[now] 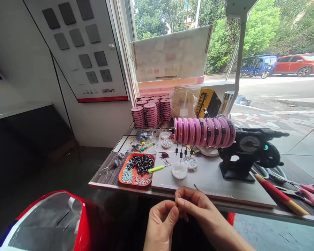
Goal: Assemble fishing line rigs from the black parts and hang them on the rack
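My left hand [161, 223] and my right hand [201, 214] meet just in front of the table's near edge, fingertips pinched together on something too small to make out. Both are closed in a pinch. Beyond them on the grey mat [211, 177] stands a black winding machine [247, 150] carrying a row of pink spools [204, 131] on its shaft, with thin lines and small black pieces hanging below. An orange tray [136, 169] of black and pale small parts lies to the left, a green-handled tool [157, 168] resting at its edge.
Stacks of pink spools [151, 112] stand at the back by the window. Small white dishes [179, 170] of beads sit mid-table. Red-handled scissors [307, 193] and a red and yellow stick [277, 194] lie at the right. A red and grey object [57, 223] is at my lower left.
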Motion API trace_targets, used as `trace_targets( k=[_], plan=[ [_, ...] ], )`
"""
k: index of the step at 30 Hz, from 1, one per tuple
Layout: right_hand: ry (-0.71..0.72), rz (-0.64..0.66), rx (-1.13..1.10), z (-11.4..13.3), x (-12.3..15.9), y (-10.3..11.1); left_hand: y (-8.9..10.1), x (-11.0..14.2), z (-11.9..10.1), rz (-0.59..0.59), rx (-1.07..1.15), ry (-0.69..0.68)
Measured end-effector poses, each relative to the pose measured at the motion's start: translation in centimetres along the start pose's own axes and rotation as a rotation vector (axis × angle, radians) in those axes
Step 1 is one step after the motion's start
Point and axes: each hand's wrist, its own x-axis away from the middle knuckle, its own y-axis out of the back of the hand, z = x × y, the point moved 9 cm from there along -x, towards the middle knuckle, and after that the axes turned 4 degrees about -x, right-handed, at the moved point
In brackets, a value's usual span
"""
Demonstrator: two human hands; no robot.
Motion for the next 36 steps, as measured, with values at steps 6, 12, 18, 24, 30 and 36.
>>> trace_targets(
  k=[6, 12, 18, 24, 30, 36],
  plan=[
    [0.005, 0.018, -0.006, 0.0, 0.0, 0.0, 0.1, 0.2, -0.2, 0.002, -0.037, 0.006],
    [0.005, 0.016, 0.014, 0.4, 0.1, -0.1, -0.4, 0.3, -0.7, -0.006, -0.055, 0.029],
    [0.025, 0.006, 0.058, 0.5, 0.4, 0.0, -0.2, 0.4, -0.3, -0.039, 0.021, 0.077],
    [0.067, 0.041, 0.065, 1.1, 0.5, -0.5, 0.3, 0.3, -0.2, -0.039, -0.010, 0.051],
    [0.067, 0.013, 0.083, 0.6, 0.4, 0.1, -0.1, 0.4, -0.1, -0.042, 0.055, 0.081],
    [0.096, -0.022, 0.181, 0.9, 0.3, -0.1, 0.4, 0.3, 0.8, -0.075, 0.101, 0.156]
  ],
)
